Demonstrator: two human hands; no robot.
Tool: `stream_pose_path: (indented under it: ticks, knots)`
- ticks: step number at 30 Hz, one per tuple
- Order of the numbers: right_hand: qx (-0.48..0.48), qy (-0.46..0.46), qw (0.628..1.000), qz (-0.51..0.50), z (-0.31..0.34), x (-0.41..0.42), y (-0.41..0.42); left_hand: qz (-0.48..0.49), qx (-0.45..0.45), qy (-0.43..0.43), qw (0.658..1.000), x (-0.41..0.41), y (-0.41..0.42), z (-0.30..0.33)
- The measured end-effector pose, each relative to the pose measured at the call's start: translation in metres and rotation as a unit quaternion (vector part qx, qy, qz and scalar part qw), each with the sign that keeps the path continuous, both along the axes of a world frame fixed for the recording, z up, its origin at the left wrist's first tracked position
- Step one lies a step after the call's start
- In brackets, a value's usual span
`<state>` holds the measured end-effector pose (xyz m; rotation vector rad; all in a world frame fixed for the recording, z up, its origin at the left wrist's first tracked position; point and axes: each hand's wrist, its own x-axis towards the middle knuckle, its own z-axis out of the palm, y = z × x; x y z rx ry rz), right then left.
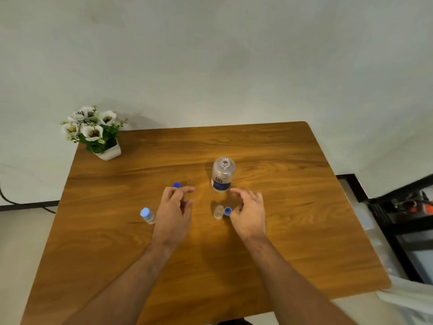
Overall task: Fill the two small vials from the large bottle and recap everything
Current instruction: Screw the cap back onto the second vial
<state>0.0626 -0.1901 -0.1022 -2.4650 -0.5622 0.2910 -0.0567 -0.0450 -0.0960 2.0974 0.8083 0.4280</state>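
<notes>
Fingers (246,198) loosely spread, both hands empty | open vial (218,211) and cap (227,211) just left of right hand (248,214)

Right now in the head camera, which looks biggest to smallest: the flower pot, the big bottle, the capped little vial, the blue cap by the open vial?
1. flower pot with its flowers
2. big bottle
3. capped little vial
4. blue cap

I see two bare forearms, no sleeves, watch or rings in view; my left hand (174,213) and right hand (248,213) are ungloved.
</notes>
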Motion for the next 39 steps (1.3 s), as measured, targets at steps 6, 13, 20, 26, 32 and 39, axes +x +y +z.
stream_pose_path:
  ticks: [6,13,20,26,32,39]
  knots:
    - [-0.011,0.117,0.989,0.086,-0.021,0.001,-0.009,0.038,-0.003,0.049,0.998,0.007,-0.011,-0.021]
    - [-0.009,0.165,0.98,0.115,-0.043,0.0,0.004,0.044,-0.039,0.079,0.995,0.009,-0.02,-0.036]
    - [-0.011,0.164,0.982,0.09,-0.054,0.0,0.012,0.051,-0.055,0.089,0.993,0.008,-0.022,-0.035]
    - [-0.011,0.173,0.981,0.082,-0.049,0.002,0.014,0.06,-0.062,0.096,0.992,0.008,-0.02,-0.035]
    - [-0.02,0.162,0.982,0.094,-0.042,0.003,0.016,0.068,-0.061,0.108,0.99,0.007,-0.02,-0.035]
    - [0.004,0.15,0.984,0.097,-0.029,0.009,0.019,0.057,-0.066,0.128,0.988,0.009,-0.02,-0.039]
